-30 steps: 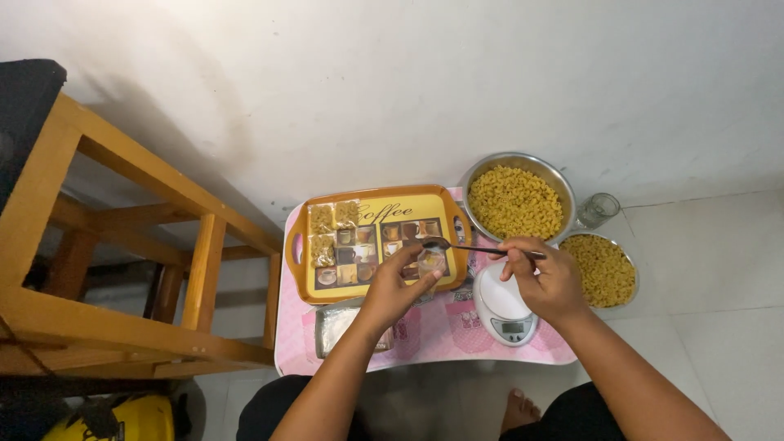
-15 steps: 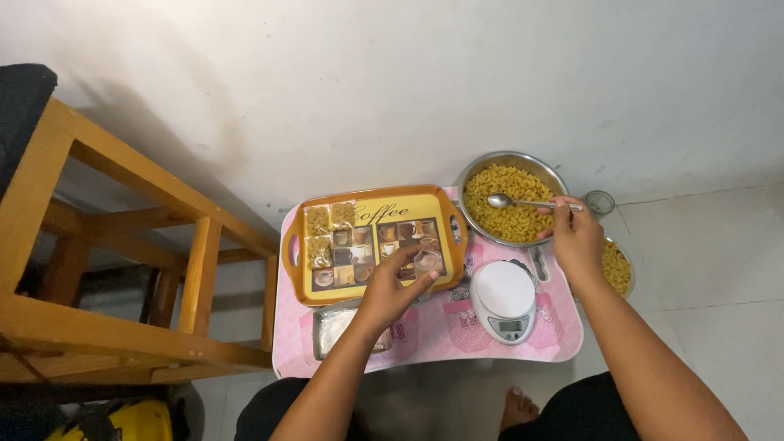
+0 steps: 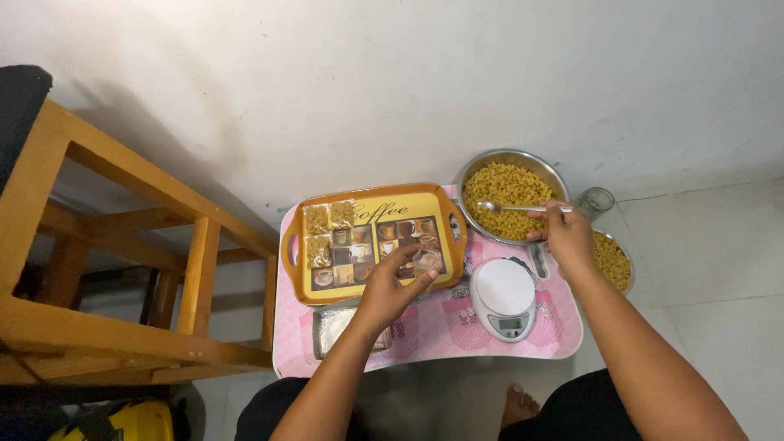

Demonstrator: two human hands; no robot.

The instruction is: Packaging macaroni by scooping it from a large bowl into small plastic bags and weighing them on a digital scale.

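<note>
Home, I'm on tiled floor (image 3: 719, 269): low pink table (image 3: 457, 335), pasta bowl (image 3: 510, 192), kitchen scale (image 3: 504, 296), wooden stool (image 3: 106, 269).

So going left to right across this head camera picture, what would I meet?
Wooden frame → orange rectangular tray → left hand → white round kitchen scale → right hand holding a metal spoon → clear glass.

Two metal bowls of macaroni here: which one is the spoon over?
The larger bowl by the wall; the right hand holds the spoon over it. The smaller bowl sits mostly hidden behind that hand.
</note>
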